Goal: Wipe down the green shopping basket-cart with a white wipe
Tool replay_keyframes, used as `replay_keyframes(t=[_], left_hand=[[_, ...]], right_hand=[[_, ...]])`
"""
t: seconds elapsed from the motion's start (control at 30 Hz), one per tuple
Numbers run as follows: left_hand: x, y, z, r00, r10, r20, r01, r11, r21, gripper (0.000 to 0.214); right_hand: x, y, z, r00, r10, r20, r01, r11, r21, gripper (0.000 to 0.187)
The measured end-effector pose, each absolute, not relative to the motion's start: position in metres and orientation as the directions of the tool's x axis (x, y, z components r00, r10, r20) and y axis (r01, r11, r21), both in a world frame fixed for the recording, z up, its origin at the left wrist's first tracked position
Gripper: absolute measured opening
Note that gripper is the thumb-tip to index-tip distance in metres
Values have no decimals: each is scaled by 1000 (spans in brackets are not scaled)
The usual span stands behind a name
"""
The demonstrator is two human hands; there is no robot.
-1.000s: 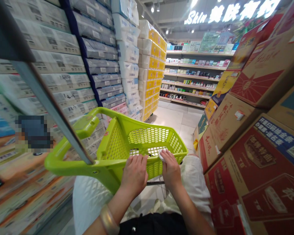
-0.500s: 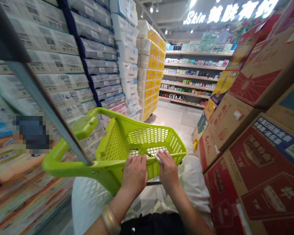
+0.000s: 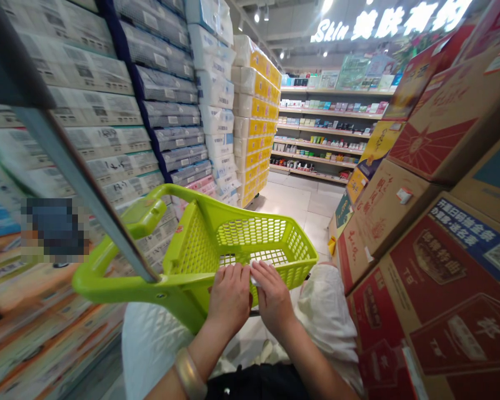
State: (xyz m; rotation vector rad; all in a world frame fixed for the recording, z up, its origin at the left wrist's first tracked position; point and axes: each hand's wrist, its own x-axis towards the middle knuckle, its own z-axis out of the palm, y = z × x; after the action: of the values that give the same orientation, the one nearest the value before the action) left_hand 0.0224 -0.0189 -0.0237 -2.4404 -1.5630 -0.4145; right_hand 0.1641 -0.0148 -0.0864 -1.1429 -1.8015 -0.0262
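Note:
A lime-green plastic shopping basket (image 3: 304, 244) on wheels stands right in front of me, with its long handle (image 3: 108, 280) reaching out to the left. My left hand (image 3: 229, 297) is curled over the basket's near rim and grips it; a gold bangle (image 3: 187, 373) sits on that wrist. Touching it on the right, my right hand (image 3: 274, 295) presses a small white wipe-like thing (image 3: 253, 279) against the same rim. Only a sliver of the white thing shows under the fingers. The basket looks empty inside.
Tall stacks of wrapped tissue packs (image 3: 170, 111) line the left side, behind a slanted metal post (image 3: 79, 172). Red and brown cardboard boxes (image 3: 441, 266) are piled close on the right. A tiled aisle (image 3: 300, 205) runs ahead to stocked shelves (image 3: 325, 139).
My right hand has slid left along the rim with the white thing until it touches my left hand. The left hand and the basket have stayed put.

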Motion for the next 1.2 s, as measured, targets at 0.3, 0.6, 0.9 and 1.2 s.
replay_keyframes(t=[0.3,0.6,0.9,1.2], left_hand=[[22,-19,-26,394,847,357,912,-408,-38,35],[22,-18,-29,397,830,393,909,-415,-43,40],[21,-17,-33,402,811,426,903,-427,-41,39],[21,-17,-33,397,820,413,906,-421,-36,33]], right_hand=[[162,-12,-87,-6,695,719,738,488,-466,42],[170,-9,-89,73,691,719,765,423,-485,41],[174,-9,-89,23,691,723,767,451,-456,40],[165,-14,-90,-87,690,719,736,531,-420,43]])
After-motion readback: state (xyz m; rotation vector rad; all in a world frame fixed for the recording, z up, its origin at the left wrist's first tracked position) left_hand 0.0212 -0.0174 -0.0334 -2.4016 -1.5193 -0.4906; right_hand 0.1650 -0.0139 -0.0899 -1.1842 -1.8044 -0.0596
